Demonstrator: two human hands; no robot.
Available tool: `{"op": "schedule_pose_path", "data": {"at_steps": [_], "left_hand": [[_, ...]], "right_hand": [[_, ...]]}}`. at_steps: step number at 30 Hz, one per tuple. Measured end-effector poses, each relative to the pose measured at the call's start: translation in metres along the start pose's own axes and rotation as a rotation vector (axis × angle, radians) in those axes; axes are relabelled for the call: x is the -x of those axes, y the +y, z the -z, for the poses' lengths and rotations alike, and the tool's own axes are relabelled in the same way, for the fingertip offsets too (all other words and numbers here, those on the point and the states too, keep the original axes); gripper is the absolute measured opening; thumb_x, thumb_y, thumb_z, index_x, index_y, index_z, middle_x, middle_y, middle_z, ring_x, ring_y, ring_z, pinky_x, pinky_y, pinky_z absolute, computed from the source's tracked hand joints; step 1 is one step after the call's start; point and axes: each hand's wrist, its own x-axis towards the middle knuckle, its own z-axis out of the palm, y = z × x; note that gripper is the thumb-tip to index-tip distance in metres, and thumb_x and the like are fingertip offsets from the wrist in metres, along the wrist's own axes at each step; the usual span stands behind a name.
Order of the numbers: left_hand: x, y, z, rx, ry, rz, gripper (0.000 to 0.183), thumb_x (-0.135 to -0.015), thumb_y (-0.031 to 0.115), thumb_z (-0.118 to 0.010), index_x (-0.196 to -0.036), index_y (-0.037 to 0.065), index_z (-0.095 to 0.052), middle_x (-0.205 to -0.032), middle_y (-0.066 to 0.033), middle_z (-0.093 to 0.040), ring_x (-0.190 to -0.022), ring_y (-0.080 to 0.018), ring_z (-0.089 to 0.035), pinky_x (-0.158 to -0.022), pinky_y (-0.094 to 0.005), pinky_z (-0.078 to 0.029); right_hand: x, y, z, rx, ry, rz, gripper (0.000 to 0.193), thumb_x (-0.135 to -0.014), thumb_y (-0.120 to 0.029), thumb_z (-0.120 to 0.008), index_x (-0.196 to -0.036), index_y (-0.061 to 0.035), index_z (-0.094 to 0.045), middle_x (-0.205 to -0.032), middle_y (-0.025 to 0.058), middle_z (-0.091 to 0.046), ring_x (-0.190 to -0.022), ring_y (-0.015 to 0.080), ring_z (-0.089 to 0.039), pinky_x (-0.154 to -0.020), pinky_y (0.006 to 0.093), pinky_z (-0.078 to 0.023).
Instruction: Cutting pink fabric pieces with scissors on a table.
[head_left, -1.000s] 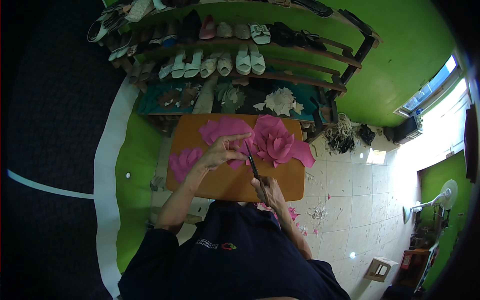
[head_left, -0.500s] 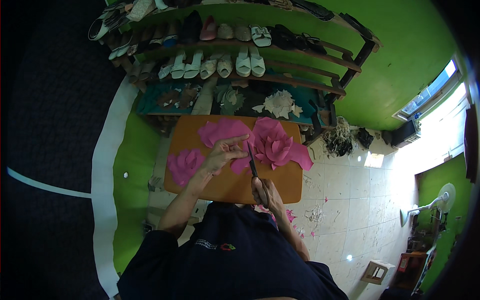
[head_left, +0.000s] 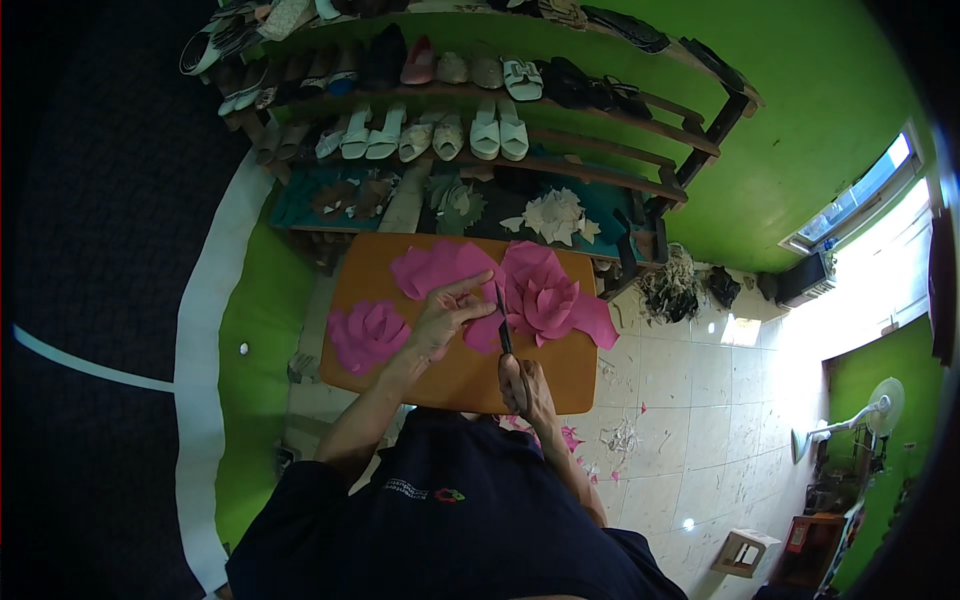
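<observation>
Slim dark scissors [head_left: 505,335] stand over the middle of an orange-brown, round-cornered table [head_left: 460,386], their blades beside a thin, matt pink petal-like piece [head_left: 482,337]. Their long axis runs from the near edge toward the far edge, tips pointing away from the person and leaning slightly left; whether the blades are parted is too small to tell. The right hand [head_left: 527,388] is wrapped around the handles at the near edge, a grip that appears to keep the blades roughly in line with the forearm. The left hand [head_left: 446,318], index finger extended, appears to pinch the pink piece, seemingly to steady it beside the blades. A broad, curved pink sheet [head_left: 428,266] lies behind it toward the far edge. A large, layered pink flower [head_left: 543,300] sits toward the far right corner, a flat pink flap [head_left: 597,320] beside it overhanging the right edge. A smaller, ruffled pink flower [head_left: 367,335] rests by the left edge, both flowers seemingly kept out of the blades' way. Beyond the far edge, a dark wooden rack [head_left: 733,113] carries white open-toed sandals [head_left: 484,135].
</observation>
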Motion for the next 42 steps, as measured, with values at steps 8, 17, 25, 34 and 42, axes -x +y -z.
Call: {"op": "schedule_pose_path", "data": {"at_steps": [8,17,25,34,42], "left_hand": [[-0.001,-0.016,-0.009,0.048,0.162,-0.106,0.051,-0.084,0.000,-0.076,-0.132,0.009,-0.062,-0.070,0.0100,-0.052,-0.059,0.0012,-0.044,-0.054,-0.0153,-0.035],[0.001,-0.029,-0.022,0.155,0.218,-0.131,0.052,-0.086,-0.004,-0.072,-0.136,0.008,-0.059,-0.074,0.0082,-0.053,-0.064,0.0001,-0.048,-0.060,-0.0168,-0.040],[-0.002,-0.041,-0.025,0.194,0.274,-0.173,0.051,-0.088,-0.005,-0.070,-0.136,0.002,-0.056,-0.083,0.0029,-0.061,-0.074,-0.0040,-0.057,-0.074,-0.0195,-0.050],[-0.004,-0.029,-0.040,0.327,0.448,-0.128,0.050,-0.085,0.000,-0.075,-0.133,-0.002,-0.058,-0.082,0.0044,-0.057,-0.070,-0.0024,-0.052,-0.063,-0.0182,-0.043],[0.006,-0.035,-0.045,0.220,0.350,-0.157,0.048,-0.085,0.000,-0.074,-0.130,-0.005,-0.059,-0.093,-0.0014,-0.065,-0.078,-0.0055,-0.057,-0.073,-0.0207,-0.048]], "right_hand": [[-0.001,0.008,-0.003,0.029,0.051,0.031,0.056,-0.087,-0.059,-0.067,-0.069,-0.0085,-0.049,-0.055,-0.0022,-0.045,-0.043,0.0089,-0.044,-0.040,0.0259,-0.033],[-0.007,-0.003,-0.006,0.072,0.063,0.066,0.059,-0.087,-0.062,-0.065,-0.069,-0.0082,-0.049,-0.055,-0.0009,-0.046,-0.044,0.0102,-0.046,-0.040,0.0266,-0.036],[-0.013,0.004,-0.010,0.044,0.161,0.027,0.059,-0.084,-0.060,-0.071,-0.063,-0.0107,-0.046,-0.052,-0.0027,-0.043,-0.040,0.0091,-0.043,-0.037,0.0272,-0.034],[-0.010,0.000,-0.016,0.220,0.249,0.124,0.061,-0.085,-0.060,-0.069,-0.066,-0.0042,-0.054,-0.049,-0.0010,-0.045,-0.041,0.0096,-0.045,-0.039,0.0285,-0.038],[-0.016,-0.014,-0.010,0.196,0.158,0.189,0.058,-0.091,-0.060,-0.059,-0.076,-0.0037,-0.056,-0.056,0.0007,-0.048,-0.046,0.0106,-0.051,-0.041,0.0282,-0.041]]}}
